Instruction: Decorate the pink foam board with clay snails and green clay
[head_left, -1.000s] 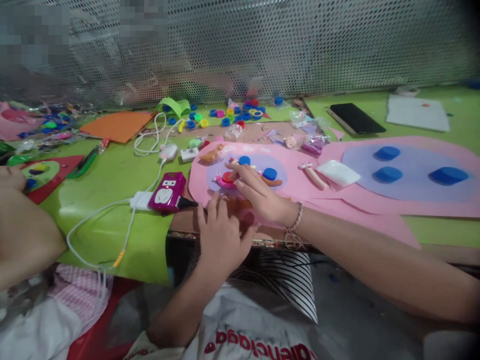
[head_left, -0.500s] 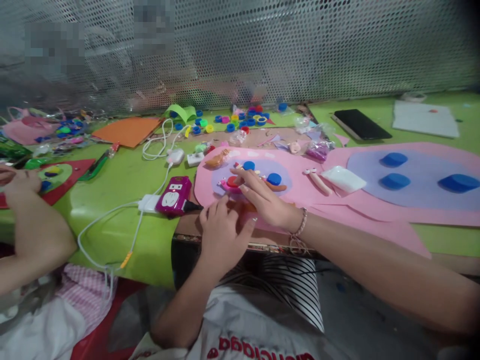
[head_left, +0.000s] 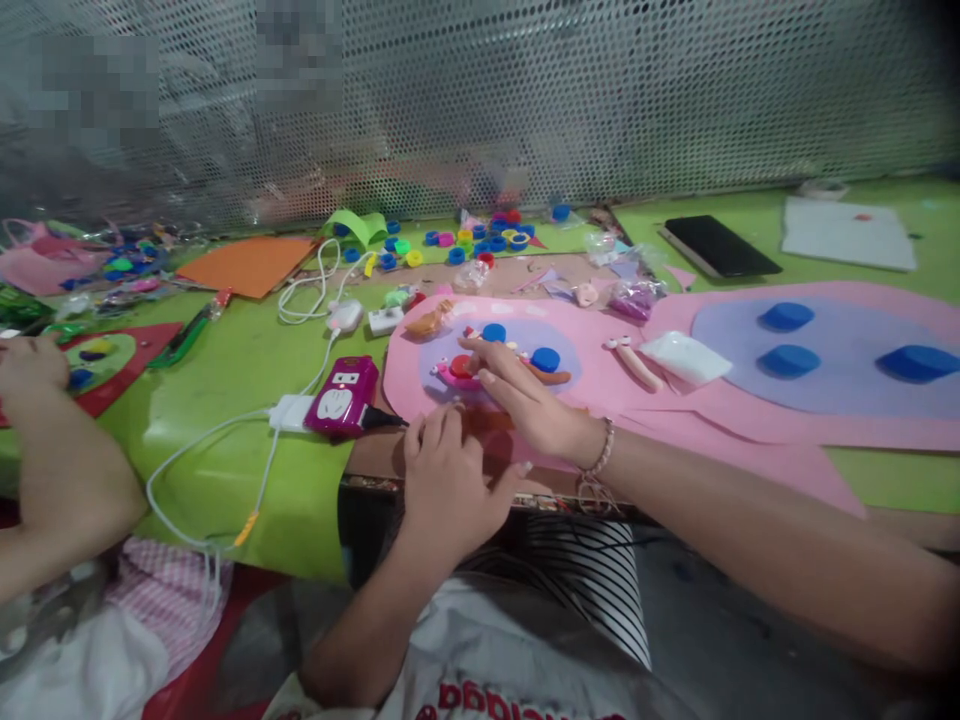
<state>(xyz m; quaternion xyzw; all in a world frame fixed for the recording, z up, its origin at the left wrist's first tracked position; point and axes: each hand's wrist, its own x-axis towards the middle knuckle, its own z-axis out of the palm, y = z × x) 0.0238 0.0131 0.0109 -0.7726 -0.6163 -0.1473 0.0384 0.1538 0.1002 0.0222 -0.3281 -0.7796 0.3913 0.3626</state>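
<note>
Holding the right hand [head_left: 536, 400] flat and open, gripping nothing I can see, probably to get the palm over the brown strip [head_left: 489, 418], which sits on the pink paper [head_left: 622, 385] partly under that palm, though I can't tell if they're touching. The left hand [head_left: 454, 480] is loosely curled at the table's near edge, fingertips right by the strip's left end, maybe steadying something, but what's under them is hidden so no idea if it's pinching anything. The pink figure [head_left: 448, 376] and blue cap [head_left: 545, 359] lie just past the strip, I guess leaving the near side for the hands.
</note>
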